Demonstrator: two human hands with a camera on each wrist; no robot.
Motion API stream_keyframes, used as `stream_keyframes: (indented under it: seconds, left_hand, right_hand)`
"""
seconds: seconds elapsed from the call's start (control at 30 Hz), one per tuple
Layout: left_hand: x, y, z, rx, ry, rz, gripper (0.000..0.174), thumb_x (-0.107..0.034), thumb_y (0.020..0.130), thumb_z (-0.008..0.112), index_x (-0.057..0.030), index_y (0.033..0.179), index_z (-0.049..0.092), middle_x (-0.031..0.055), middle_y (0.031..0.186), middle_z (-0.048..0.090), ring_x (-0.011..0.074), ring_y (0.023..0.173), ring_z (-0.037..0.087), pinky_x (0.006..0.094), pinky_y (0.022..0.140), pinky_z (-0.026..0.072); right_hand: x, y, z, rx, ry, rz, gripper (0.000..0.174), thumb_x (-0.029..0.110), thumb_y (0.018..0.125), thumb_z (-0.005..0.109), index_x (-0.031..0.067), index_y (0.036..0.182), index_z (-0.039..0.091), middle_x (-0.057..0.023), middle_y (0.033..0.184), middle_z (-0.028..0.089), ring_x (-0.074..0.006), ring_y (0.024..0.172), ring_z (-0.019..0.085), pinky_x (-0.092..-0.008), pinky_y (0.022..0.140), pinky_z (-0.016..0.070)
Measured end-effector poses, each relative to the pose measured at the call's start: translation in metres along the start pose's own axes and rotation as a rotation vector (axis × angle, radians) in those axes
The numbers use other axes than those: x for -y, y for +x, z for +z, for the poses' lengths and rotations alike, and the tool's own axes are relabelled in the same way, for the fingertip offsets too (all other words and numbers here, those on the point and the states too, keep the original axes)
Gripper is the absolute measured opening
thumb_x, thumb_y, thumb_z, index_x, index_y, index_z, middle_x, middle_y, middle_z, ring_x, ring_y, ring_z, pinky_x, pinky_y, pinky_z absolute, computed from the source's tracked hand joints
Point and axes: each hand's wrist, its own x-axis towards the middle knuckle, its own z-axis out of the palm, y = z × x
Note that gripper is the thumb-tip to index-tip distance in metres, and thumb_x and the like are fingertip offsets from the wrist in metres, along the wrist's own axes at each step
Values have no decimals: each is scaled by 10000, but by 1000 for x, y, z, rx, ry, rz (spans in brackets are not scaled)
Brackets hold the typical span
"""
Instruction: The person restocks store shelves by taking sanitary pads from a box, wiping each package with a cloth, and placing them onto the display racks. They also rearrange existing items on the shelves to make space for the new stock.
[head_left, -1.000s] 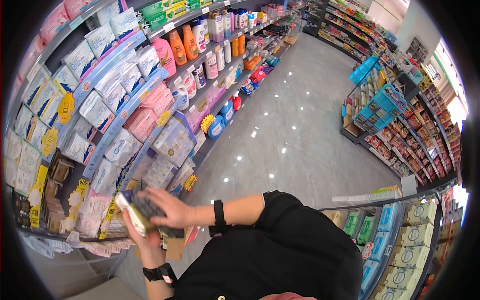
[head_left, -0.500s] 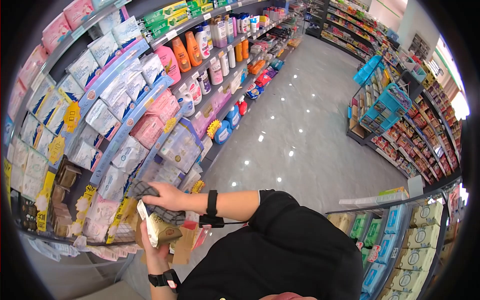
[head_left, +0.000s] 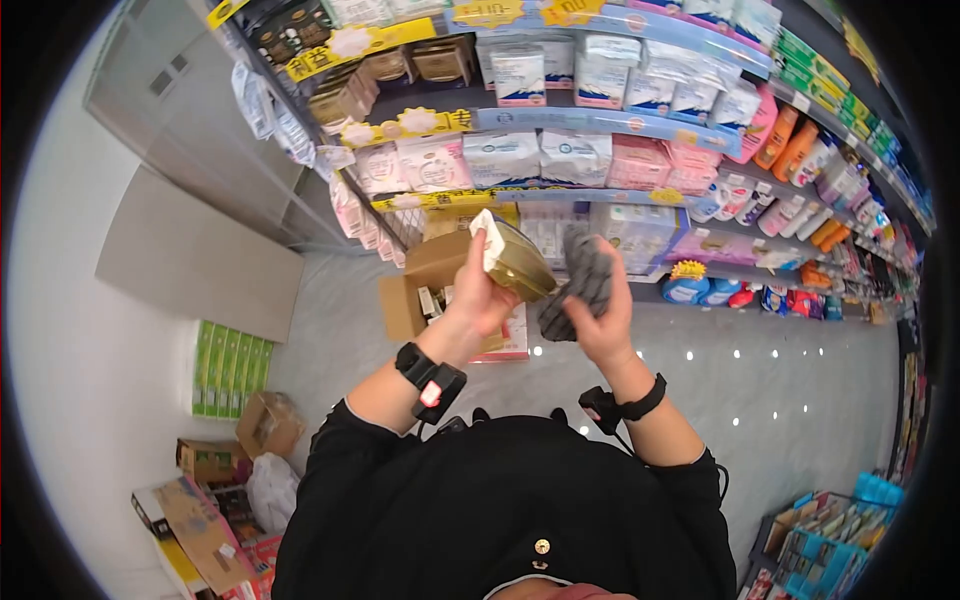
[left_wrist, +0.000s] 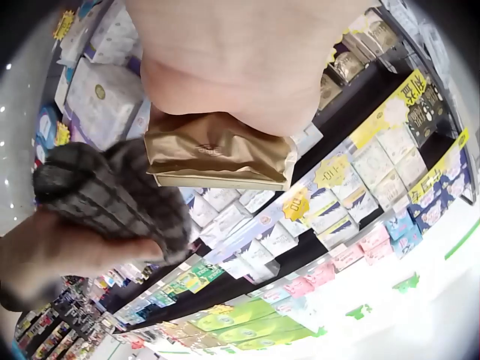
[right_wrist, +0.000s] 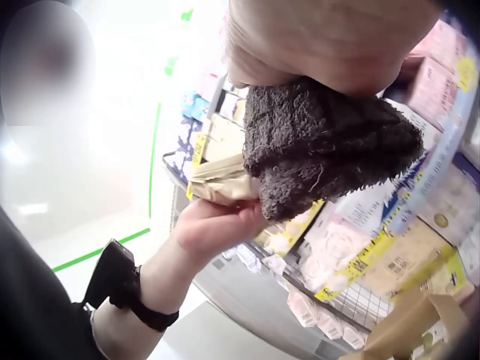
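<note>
In the head view the left hand [head_left: 482, 295] grips a gold package [head_left: 522, 262] with a white end, thumb along its side. Just right of it, the right hand [head_left: 606, 318] holds a bunched dark grey checked cloth [head_left: 578, 290], which is close to the package's end. The left wrist view shows the gold package [left_wrist: 217, 150] under the left palm, with the cloth [left_wrist: 112, 195] beside it. From the right wrist, the cloth [right_wrist: 322, 142] hangs below the right palm and overlaps part of the package [right_wrist: 225, 180].
Below the hands an open cardboard box [head_left: 403, 307] stands on the floor by the shelf. Shelves of packaged tissues [head_left: 505, 158] run behind, with bottles [head_left: 776, 140] to the right. Green boxes [head_left: 230, 370] and a white bag [head_left: 272, 487] lie at the left.
The view has turned left to face the tissue shelves, with the cardboard box in fuller view. The cloth, earlier on top of the gold package, is now beside it; both hands keep their holds.
</note>
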Motion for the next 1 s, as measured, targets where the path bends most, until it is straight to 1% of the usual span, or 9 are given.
stream_keyframes:
  seconds: [0.1,0.33,0.4,0.67,0.73,0.8,0.87,0.93,1.0]
  left_hand:
    - [14,-10,-1,22,-46,4,478,-474,986,384,-102,1266,493,76,1193,600,232,1090,597,421,948,482]
    - [0,-28,-7,-120,-35,101,452,-458,983,390,-93,1227,497,74,1163,607,221,1060,600,449,927,479]
    - [-3,-34,-15,-128,-66,106,461,-472,980,395,-90,1216,500,71,1146,609,218,1038,598,473,906,479]
    - [28,-44,-53,-120,-193,54,422,-435,963,487,-104,1224,511,63,1118,610,177,1050,598,417,869,508]
    - [12,-55,-57,-56,-221,87,402,-379,953,522,-119,1258,491,52,1136,604,168,1047,596,394,855,514]
    - [4,-71,-59,-200,151,127,396,-404,953,515,-111,1219,531,45,1136,631,167,1015,614,361,919,489]
    - [-5,-80,-71,-38,146,229,433,-395,965,493,-88,1270,506,56,1169,615,171,1039,607,365,938,478]
    - [-13,-95,-66,50,81,161,472,-377,980,473,-88,1351,435,73,1229,577,196,1068,590,362,927,477]
    - [-15,-101,-61,92,25,165,500,-423,983,450,-93,1358,439,79,1240,575,201,1078,588,374,926,476]
  right_hand:
    - [34,11,27,276,-434,-349,783,189,583,826,145,1306,529,-195,1319,414,-407,1200,437,-488,995,393]
    - [-3,-12,32,243,-444,-342,787,92,586,804,112,1312,501,-207,1212,512,-394,1052,559,-426,872,501]
    - [-10,-18,28,290,-362,-163,752,43,611,800,69,1298,497,-220,1152,570,-411,1058,569,-421,896,488]
    - [27,-13,67,393,-400,-438,818,90,545,828,100,1300,513,-236,1287,460,-420,1116,535,-454,907,483]
    - [20,-14,73,510,-281,-329,819,94,544,827,111,1301,515,-221,1255,492,-411,1103,547,-436,908,485]
    - [13,-11,69,550,-208,-362,794,59,574,812,102,1307,509,-218,1200,548,-392,1083,573,-413,917,482]
    - [10,-7,61,594,-101,-134,743,14,625,784,82,1310,504,-210,1143,599,-360,1068,600,-390,931,477]
    - [-3,-8,57,558,-92,-98,719,-28,666,750,44,1326,473,-200,1128,621,-331,1067,612,-376,946,467]
    - [-5,-7,54,316,229,242,718,-43,694,723,22,1349,436,-184,1169,606,-310,1082,605,-360,966,451]
